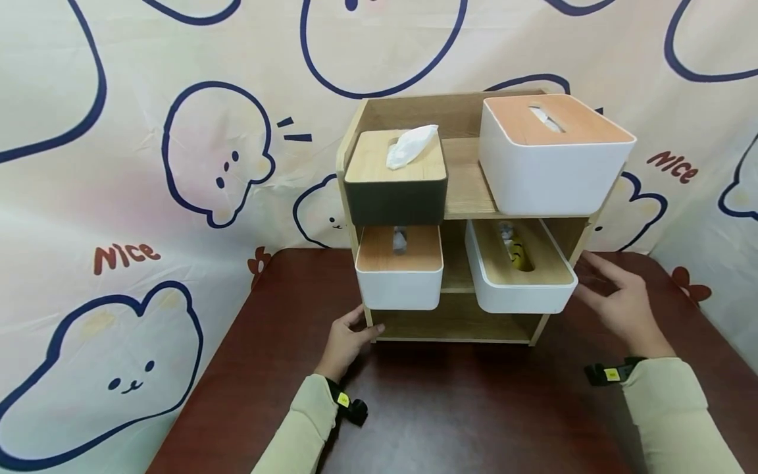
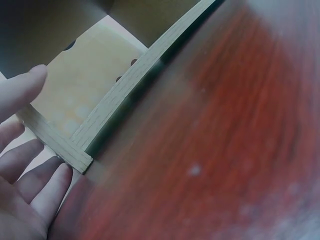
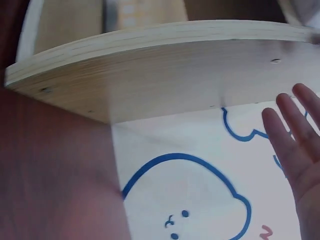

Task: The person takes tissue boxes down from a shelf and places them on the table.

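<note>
On the dark red table [image 1: 474,408], the shelf [image 1: 462,178] is standing upright and is being flanked by both hands. At its side between 7 and 8 o'clock, the left hand [image 1: 349,337] is being held loosely open: the thumb is being spread away from the lightly bent fingers, and the shelf's front edge is lying between them. By the left wrist view, the fingertips are being set close against the outer side; whether they are touching cannot be told. At 4 o'clock, outside the shelf, the right hand [image 1: 622,299] is being held wide open, its fingers straight and nothing being gripped.

On the top board, the black box [image 1: 395,203] is being carried at 10 o'clock, with a tissue [image 1: 411,146] being shown through its slot, and the large box [image 1: 562,174] at 2 o'clock. Below, the small box [image 1: 399,289] is being seated at 8 o'clock and the pale-lidded box [image 1: 521,299] at 4 o'clock; both are jutting forward. Inside the latter's slot, something yellow [image 1: 518,255] is being glimpsed. Pale sleeves [image 1: 669,401] are being worn. Behind, a cartoon backdrop [image 1: 249,52] is being hung.
</note>
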Action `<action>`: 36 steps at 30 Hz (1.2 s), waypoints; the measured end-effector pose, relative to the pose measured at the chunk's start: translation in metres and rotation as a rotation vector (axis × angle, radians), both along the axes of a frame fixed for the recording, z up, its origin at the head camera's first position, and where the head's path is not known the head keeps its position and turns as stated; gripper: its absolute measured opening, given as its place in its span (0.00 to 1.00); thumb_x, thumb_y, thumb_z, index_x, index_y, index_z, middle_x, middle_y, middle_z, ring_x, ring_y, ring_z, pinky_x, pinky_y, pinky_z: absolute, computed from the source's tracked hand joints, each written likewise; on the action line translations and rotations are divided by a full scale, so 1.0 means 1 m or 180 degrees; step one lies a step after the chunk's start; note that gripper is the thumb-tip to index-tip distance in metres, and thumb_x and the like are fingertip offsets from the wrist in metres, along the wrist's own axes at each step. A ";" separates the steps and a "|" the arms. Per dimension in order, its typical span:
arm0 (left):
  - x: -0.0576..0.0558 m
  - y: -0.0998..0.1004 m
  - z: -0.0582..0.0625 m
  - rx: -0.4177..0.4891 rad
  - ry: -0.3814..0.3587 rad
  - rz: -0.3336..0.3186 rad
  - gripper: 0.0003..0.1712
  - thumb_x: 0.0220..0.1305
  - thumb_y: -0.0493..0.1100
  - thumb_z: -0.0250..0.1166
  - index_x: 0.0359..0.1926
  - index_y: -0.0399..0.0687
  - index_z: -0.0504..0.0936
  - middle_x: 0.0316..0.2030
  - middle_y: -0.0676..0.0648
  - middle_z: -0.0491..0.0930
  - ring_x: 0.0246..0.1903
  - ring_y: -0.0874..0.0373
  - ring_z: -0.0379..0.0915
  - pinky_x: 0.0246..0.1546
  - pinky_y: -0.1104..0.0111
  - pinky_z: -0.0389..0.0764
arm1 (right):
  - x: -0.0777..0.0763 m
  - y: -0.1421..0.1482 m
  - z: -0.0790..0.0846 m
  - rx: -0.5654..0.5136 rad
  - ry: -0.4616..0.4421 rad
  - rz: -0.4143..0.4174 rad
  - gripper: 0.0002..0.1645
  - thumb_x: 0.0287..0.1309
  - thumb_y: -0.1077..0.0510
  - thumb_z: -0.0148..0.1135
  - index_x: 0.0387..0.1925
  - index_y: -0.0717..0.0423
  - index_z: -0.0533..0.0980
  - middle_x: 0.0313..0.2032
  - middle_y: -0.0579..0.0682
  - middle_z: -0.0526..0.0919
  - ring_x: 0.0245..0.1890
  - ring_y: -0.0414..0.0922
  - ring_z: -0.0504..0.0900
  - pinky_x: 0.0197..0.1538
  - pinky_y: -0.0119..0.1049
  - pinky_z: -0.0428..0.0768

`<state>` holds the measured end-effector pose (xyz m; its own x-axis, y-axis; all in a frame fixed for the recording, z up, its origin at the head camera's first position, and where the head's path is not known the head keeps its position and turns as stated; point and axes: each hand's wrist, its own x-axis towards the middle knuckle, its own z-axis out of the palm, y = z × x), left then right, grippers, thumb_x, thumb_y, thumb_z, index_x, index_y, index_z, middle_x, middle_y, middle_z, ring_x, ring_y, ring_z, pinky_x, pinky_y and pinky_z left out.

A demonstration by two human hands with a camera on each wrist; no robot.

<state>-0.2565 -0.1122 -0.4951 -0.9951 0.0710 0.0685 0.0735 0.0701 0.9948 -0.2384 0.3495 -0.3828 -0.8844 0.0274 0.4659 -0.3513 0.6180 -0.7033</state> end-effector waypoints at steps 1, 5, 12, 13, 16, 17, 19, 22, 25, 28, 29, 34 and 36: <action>0.002 0.000 0.004 -0.0036 -0.0012 -0.0004 0.37 0.55 0.39 0.74 0.66 0.49 0.73 0.62 0.45 0.72 0.63 0.49 0.65 0.47 0.63 0.79 | 0.000 0.000 0.003 -0.0058 0.0130 -0.0011 0.38 0.57 0.60 0.70 0.69 0.45 0.69 0.59 0.48 0.77 0.52 0.31 0.74 0.49 0.17 0.70; 0.008 0.002 0.014 0.0009 0.0001 -0.0039 0.37 0.54 0.37 0.74 0.66 0.47 0.73 0.62 0.44 0.72 0.64 0.47 0.64 0.44 0.63 0.80 | -0.001 0.001 0.017 -0.0262 0.0553 -0.0023 0.34 0.56 0.66 0.69 0.64 0.47 0.74 0.58 0.43 0.78 0.53 0.31 0.75 0.51 0.20 0.71; 0.000 0.002 0.001 0.0165 0.0045 -0.0044 0.39 0.52 0.31 0.72 0.66 0.50 0.73 0.58 0.44 0.77 0.54 0.47 0.75 0.41 0.61 0.81 | -0.002 -0.005 0.049 -0.0531 0.0940 0.0080 0.34 0.54 0.72 0.66 0.63 0.55 0.74 0.57 0.52 0.79 0.45 0.35 0.82 0.42 0.20 0.76; -0.003 0.002 -0.002 0.0146 0.0049 -0.0033 0.39 0.51 0.31 0.71 0.66 0.51 0.74 0.57 0.45 0.77 0.54 0.48 0.75 0.42 0.62 0.81 | -0.001 -0.005 0.054 -0.0548 0.0973 0.0087 0.34 0.54 0.72 0.65 0.64 0.56 0.74 0.57 0.53 0.79 0.46 0.35 0.82 0.43 0.20 0.76; -0.011 0.002 -0.014 0.0129 0.0090 0.0016 0.40 0.49 0.30 0.71 0.65 0.53 0.74 0.57 0.47 0.78 0.55 0.51 0.74 0.45 0.64 0.79 | -0.001 -0.007 0.064 -0.0566 0.1081 0.0120 0.36 0.53 0.72 0.65 0.65 0.55 0.72 0.59 0.54 0.77 0.49 0.36 0.81 0.44 0.20 0.76; -0.011 0.002 -0.014 0.0128 0.0093 0.0013 0.40 0.49 0.29 0.71 0.65 0.54 0.74 0.57 0.47 0.78 0.55 0.51 0.74 0.46 0.64 0.79 | -0.002 -0.008 0.067 -0.0549 0.1143 0.0150 0.37 0.53 0.72 0.66 0.66 0.55 0.71 0.59 0.55 0.77 0.50 0.37 0.80 0.45 0.21 0.76; -0.010 0.001 -0.016 0.0106 0.0097 0.0023 0.40 0.49 0.29 0.71 0.65 0.53 0.74 0.57 0.46 0.77 0.56 0.51 0.73 0.47 0.64 0.78 | -0.003 -0.011 0.073 -0.0526 0.1252 0.0224 0.39 0.51 0.72 0.66 0.67 0.55 0.70 0.61 0.56 0.75 0.53 0.39 0.78 0.48 0.22 0.75; -0.009 0.000 -0.016 0.0109 0.0043 0.0036 0.41 0.49 0.28 0.70 0.66 0.54 0.74 0.58 0.46 0.76 0.56 0.50 0.73 0.48 0.65 0.78 | -0.003 -0.016 0.082 -0.0444 0.1377 0.0287 0.44 0.49 0.72 0.67 0.69 0.55 0.66 0.63 0.57 0.72 0.59 0.44 0.74 0.53 0.25 0.74; -0.009 -0.001 -0.017 0.0142 0.0048 -0.0006 0.42 0.50 0.25 0.69 0.67 0.54 0.72 0.61 0.45 0.74 0.58 0.49 0.71 0.48 0.64 0.77 | -0.002 -0.020 0.095 -0.0358 0.1441 0.0293 0.47 0.47 0.71 0.69 0.70 0.56 0.64 0.66 0.55 0.70 0.62 0.47 0.70 0.58 0.29 0.71; -0.008 -0.001 -0.017 0.0144 0.0089 -0.0044 0.43 0.50 0.24 0.68 0.67 0.54 0.71 0.62 0.45 0.72 0.59 0.49 0.70 0.47 0.64 0.77 | -0.001 -0.023 0.105 -0.0255 0.1488 0.0255 0.49 0.45 0.71 0.71 0.71 0.55 0.63 0.67 0.53 0.67 0.64 0.47 0.68 0.61 0.31 0.69; -0.008 -0.001 -0.017 0.0136 0.0100 -0.0050 0.43 0.50 0.25 0.68 0.67 0.54 0.71 0.62 0.45 0.72 0.59 0.49 0.70 0.47 0.64 0.77 | 0.000 -0.023 0.109 -0.0212 0.1503 0.0248 0.50 0.45 0.70 0.72 0.71 0.55 0.63 0.68 0.53 0.67 0.65 0.47 0.67 0.62 0.31 0.68; -0.010 -0.001 -0.016 0.0110 0.0033 -0.0025 0.42 0.51 0.27 0.69 0.66 0.60 0.73 0.62 0.49 0.72 0.58 0.52 0.71 0.47 0.65 0.78 | -0.005 -0.024 0.124 0.0067 0.1598 0.0290 0.52 0.42 0.64 0.77 0.70 0.57 0.63 0.68 0.51 0.65 0.66 0.47 0.65 0.63 0.32 0.67; -0.010 -0.001 -0.017 0.0123 0.0038 -0.0030 0.42 0.51 0.27 0.69 0.66 0.60 0.73 0.62 0.49 0.72 0.58 0.52 0.71 0.48 0.64 0.78 | -0.008 -0.024 0.129 0.0144 0.1628 0.0334 0.54 0.41 0.63 0.79 0.70 0.58 0.62 0.68 0.51 0.65 0.66 0.48 0.65 0.63 0.33 0.67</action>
<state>-0.2669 -0.1128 -0.5120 -0.9935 0.0773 0.0831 0.0857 0.0308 0.9958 -0.2464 0.3260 -0.2539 -0.5404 -0.0794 0.8376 -0.7046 0.5868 -0.3990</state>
